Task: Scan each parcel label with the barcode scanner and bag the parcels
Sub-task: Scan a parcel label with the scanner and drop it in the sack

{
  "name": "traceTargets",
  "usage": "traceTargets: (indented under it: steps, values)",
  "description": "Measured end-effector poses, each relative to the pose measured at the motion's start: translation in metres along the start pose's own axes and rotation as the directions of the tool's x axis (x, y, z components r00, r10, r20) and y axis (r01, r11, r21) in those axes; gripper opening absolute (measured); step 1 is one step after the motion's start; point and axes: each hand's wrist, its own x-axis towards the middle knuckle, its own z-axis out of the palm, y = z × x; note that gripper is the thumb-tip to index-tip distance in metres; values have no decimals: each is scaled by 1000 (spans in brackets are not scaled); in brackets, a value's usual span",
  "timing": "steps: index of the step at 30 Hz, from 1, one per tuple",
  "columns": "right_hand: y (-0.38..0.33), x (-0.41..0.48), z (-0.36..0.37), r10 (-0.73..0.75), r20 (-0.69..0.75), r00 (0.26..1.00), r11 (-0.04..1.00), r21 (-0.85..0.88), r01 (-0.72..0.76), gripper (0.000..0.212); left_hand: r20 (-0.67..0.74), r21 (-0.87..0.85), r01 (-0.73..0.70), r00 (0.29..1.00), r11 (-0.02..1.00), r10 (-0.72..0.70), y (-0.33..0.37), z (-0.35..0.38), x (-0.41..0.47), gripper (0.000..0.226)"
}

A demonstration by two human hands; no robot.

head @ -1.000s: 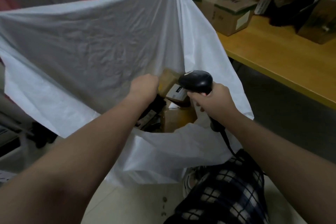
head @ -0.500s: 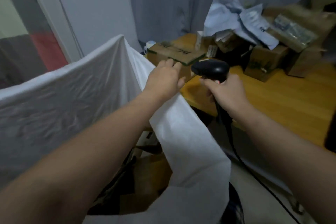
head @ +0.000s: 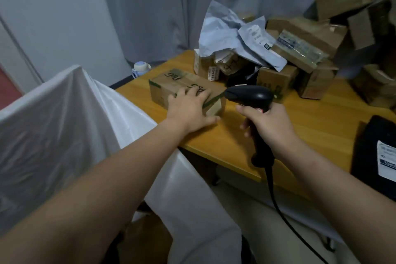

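Note:
A brown cardboard parcel (head: pixel 171 83) with green tape lies near the left corner of the wooden table (head: pixel 310 122). My left hand (head: pixel 190 109) rests flat on its top, fingers spread, thumb down at its near side. My right hand (head: pixel 270 122) grips the handle of the black barcode scanner (head: pixel 250 94), whose head points left toward the parcel's end. Its cable (head: pixel 285 216) hangs down off the table. The big white bag (head: pixel 64 118) stands open at the left, with brown parcels (head: pixel 147 240) dimly seen inside.
A heap of cardboard boxes (head: pixel 304 49) and grey mailer bags (head: pixel 231 34) fills the back of the table. A black parcel (head: pixel 375 156) with a white label lies at the right edge. A small bottle (head: pixel 140 67) stands beyond the table's left corner.
My view swung up from the bag to the table. My left hand left the bag and came down on the taped parcel. The scanner moved with my right hand over the table.

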Motion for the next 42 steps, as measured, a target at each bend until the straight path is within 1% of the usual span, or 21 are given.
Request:
traceTargets:
  steps: [4, 7, 9, 11, 12, 15, 17, 19, 21, 23, 24, 25, 26, 27, 28, 30, 32, 37, 38, 39, 42]
  values:
    - [10, -38, -26, 51, -49, 997, 994, 98, -46, 5, -91, 4, -213, 973, 977, 212, 54, -1, -42, 105]
    - [24, -69, -53, 30, -153, 988, 993, 115, -12, 4, -109, 9, -324, 940, 946, 323, 88, 0, -69, 114]
    - [30, -88, -75, 27, -224, 974, 988, 152, 7, 13, -89, 82, -407, 906, 910, 413, 107, 1, -83, 118]
    - [33, -105, -96, 35, -273, 961, 984, 179, 15, 23, -85, 182, -464, 871, 867, 484, 125, 4, -94, 116]
    - [33, -113, -105, 36, -290, 956, 983, 181, 18, 25, -102, 214, -477, 857, 852, 506, 134, 4, -98, 112]
    - [37, -135, -131, 70, -346, 936, 981, 193, -2, 18, -141, 280, -504, 820, 817, 555, 157, 5, -108, 103]
    - [40, -148, -144, 92, -369, 925, 978, 207, -15, 25, -167, 311, -517, 797, 797, 581, 164, 4, -113, 105]
    - [40, -158, -155, 101, -379, 920, 973, 229, -13, 28, -233, 300, -553, 748, 777, 622, 166, 2, -116, 106]
    - [38, -165, -164, 100, -384, 918, 969, 247, -2, 21, -319, 275, -603, 677, 748, 663, 168, 1, -116, 103]
    - [31, -170, -171, 77, -384, 920, 962, 273, 34, 15, -408, 175, -655, 631, 735, 660, 175, -13, -118, 99]
    - [27, -172, -175, 52, -390, 919, 960, 273, 61, 17, -460, 56, -669, 642, 741, 613, 180, -25, -119, 98]
    - [23, -173, -180, 29, -400, 916, 961, 264, 85, 19, -494, -118, -661, 686, 741, 534, 185, -38, -119, 96]
    - [17, -174, -183, 8, -412, 911, 961, 257, 107, 25, -504, -310, -631, 743, 711, 440, 190, -52, -119, 96]
    - [12, -175, -187, -14, -424, 906, 958, 253, 133, 32, -499, -489, -589, 794, 643, 348, 193, -64, -116, 96]
    - [7, -176, -189, -30, -434, 901, 954, 258, 156, 37, -479, -641, -539, 837, 547, 264, 194, -72, -112, 97]
    - [0, -176, -193, -56, -440, 896, 944, 270, 191, 35, -424, -819, -442, 896, 364, 133, 194, -83, -106, 92]
    - [-3, -179, -194, -68, -429, 901, 940, 275, 202, 35, -372, -895, -372, 927, 247, 50, 193, -86, -103, 83]
    - [0, -184, -192, -63, -384, 921, 929, 314, 195, 42, -320, -942, -319, 947, 103, 9, 186, -77, -102, 61]
    - [1, -185, -192, -48, -377, 925, 925, 333, 184, 38, -302, -949, -300, 953, 94, -6, 184, -76, -104, 60]
    - [3, -186, -192, -31, -374, 927, 921, 349, 172, 32, -287, -952, -284, 958, 114, -15, 180, -75, -105, 59]
    - [8, -188, -192, 19, -384, 923, 908, 394, 146, 21, -293, -922, -296, 955, 249, 49, 172, -66, -110, 67]
